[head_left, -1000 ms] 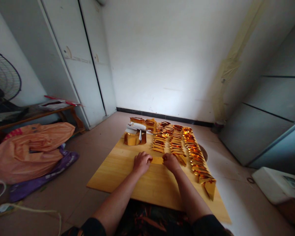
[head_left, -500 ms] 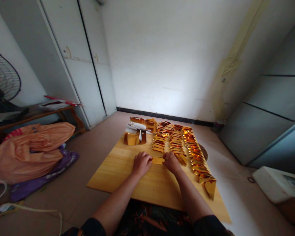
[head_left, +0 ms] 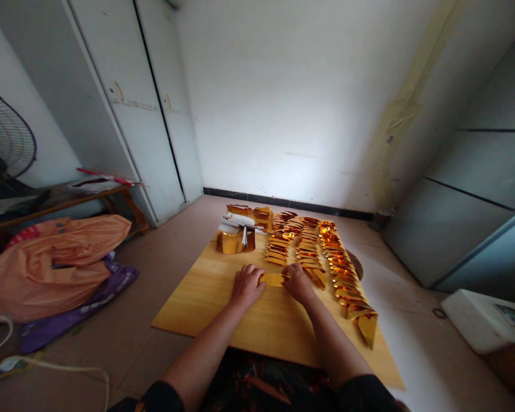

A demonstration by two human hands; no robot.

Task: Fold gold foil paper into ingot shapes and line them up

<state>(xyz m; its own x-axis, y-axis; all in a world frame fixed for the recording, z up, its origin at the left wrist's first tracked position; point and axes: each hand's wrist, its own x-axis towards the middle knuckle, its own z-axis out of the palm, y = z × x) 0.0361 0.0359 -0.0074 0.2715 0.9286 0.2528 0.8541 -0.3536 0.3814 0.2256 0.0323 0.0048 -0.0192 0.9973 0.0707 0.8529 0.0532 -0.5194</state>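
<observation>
A small strip of gold foil paper [head_left: 273,280] stretches between my two hands, just above or on the wooden board. My left hand [head_left: 248,284] grips its left end with bent fingers. At the right end, my right hand [head_left: 298,282] pinches the paper; its fingertips are partly hidden. Beyond my hands stand rows of folded gold paper pieces [head_left: 277,249], tightly lined up. The longest row [head_left: 343,274] runs down the right side, ending in a larger folded piece [head_left: 367,326] near the front.
The wooden board [head_left: 197,303] lies before me. On its far left sit a curved stack of gold sheets [head_left: 229,242] and a white roll [head_left: 239,219]. An orange bag [head_left: 55,263] and a fan [head_left: 8,131] are to the left, a white box [head_left: 484,321] to the right.
Both hands stay almost in place on the strip. My right hand has shifted very slightly to the left, and the strip's visible face looks a little different.
</observation>
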